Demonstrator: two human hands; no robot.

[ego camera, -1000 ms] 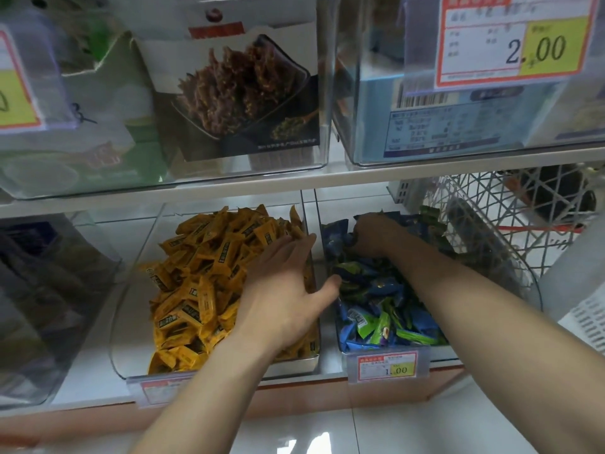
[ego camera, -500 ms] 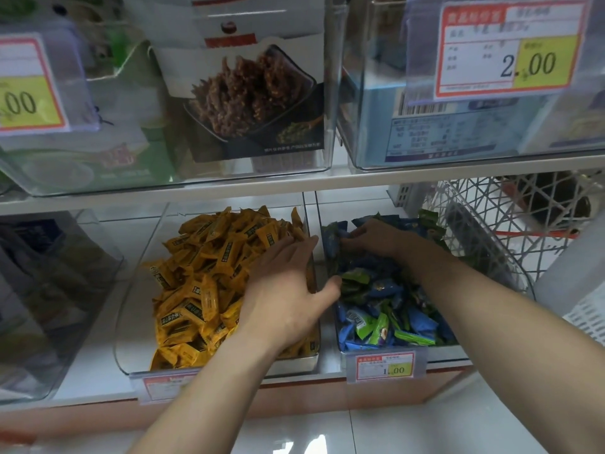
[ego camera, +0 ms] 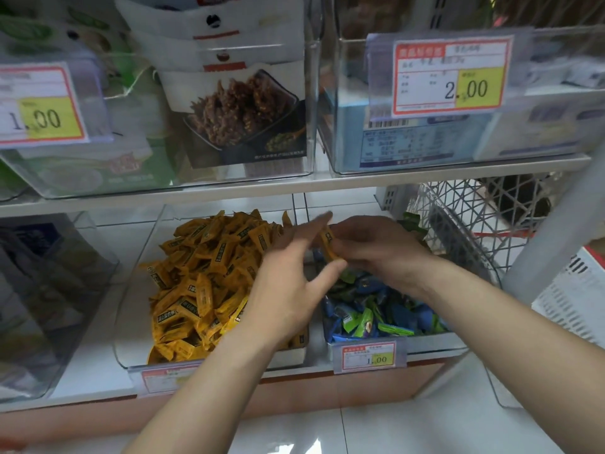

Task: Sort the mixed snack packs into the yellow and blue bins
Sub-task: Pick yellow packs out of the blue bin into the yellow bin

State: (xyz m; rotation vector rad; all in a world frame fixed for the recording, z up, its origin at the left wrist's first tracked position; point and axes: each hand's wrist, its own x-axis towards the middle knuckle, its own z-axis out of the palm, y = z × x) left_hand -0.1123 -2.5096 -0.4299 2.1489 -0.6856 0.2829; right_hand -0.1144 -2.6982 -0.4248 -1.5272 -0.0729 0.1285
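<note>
Pack, yellow, between right fingers above blue-pack bin; left fingers apart over yellow-pack bin.

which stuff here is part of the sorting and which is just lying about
Job: yellow pack, pinched in right hand; left hand; bin of yellow packs; bin of blue packs.
Lying about: white basket; 2.00 price tag; snack boxes on upper shelf.

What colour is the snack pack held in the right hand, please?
The snack pack is yellow with a dark label, clearest in the head view.

Upper shelf overhangs the yellow bin and blue bin, open toward the front.
</note>
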